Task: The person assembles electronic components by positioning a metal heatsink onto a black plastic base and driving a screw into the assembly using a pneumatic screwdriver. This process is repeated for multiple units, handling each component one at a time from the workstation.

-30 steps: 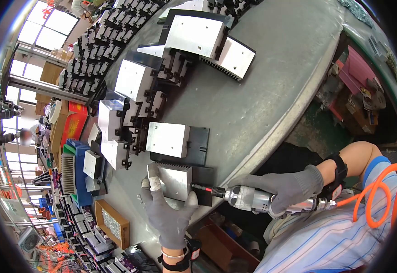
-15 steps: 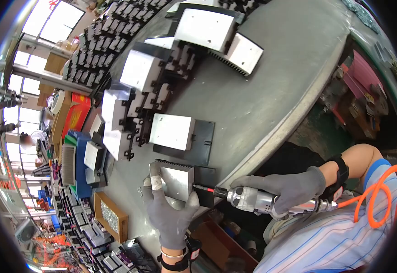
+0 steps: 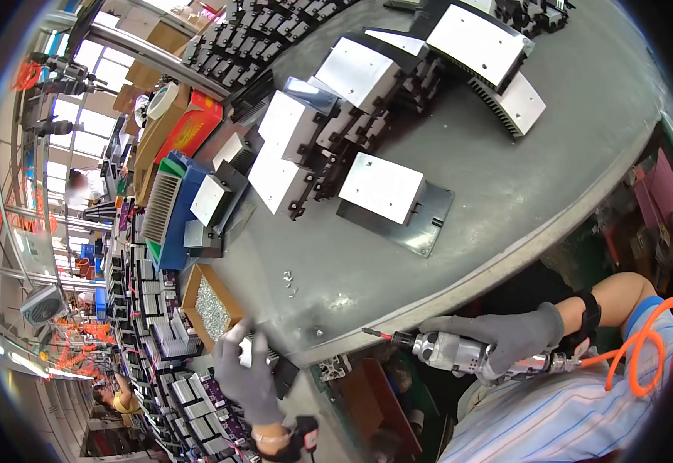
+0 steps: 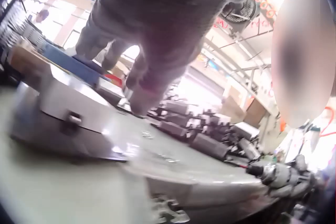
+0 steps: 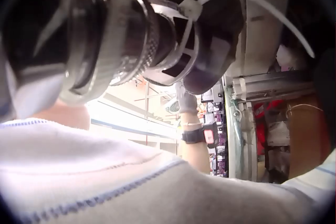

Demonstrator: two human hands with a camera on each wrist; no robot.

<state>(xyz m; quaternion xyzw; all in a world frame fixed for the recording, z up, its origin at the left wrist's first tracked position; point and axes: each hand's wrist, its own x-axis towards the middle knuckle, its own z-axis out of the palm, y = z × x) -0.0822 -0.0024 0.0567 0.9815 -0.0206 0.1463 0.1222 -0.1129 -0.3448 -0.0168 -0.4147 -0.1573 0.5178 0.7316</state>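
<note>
My right hand point(image 3: 521, 336), in a grey glove, grips a silver air screwdriver point(image 3: 452, 351) whose bit points left past the table edge. In the right wrist view the screwdriver's body point(image 5: 121, 35) fills the upper left. My gloved left hand point(image 3: 247, 386) is at the table's near left, over a metal heat sink block on a dark plate point(image 3: 284, 378). The left wrist view shows that block point(image 4: 79, 103) on the tabletop, with the fingers point(image 4: 144, 100) hanging loosely extended beside it.
A cardboard box of small screws point(image 3: 211, 309) stands just beyond my left hand, with loose screws point(image 3: 290, 284) nearby. Another block point(image 3: 382, 185) on a dark plate lies mid-table. Stacked blocks point(image 3: 355, 73) and a blue bin point(image 3: 182, 208) stand farther back. An orange hose point(image 3: 637, 339) trails from the screwdriver.
My left hand and the block on its plate have moved left, beside the screw box. The screwdriver bit is now apart from the block. The head view has turned.
</note>
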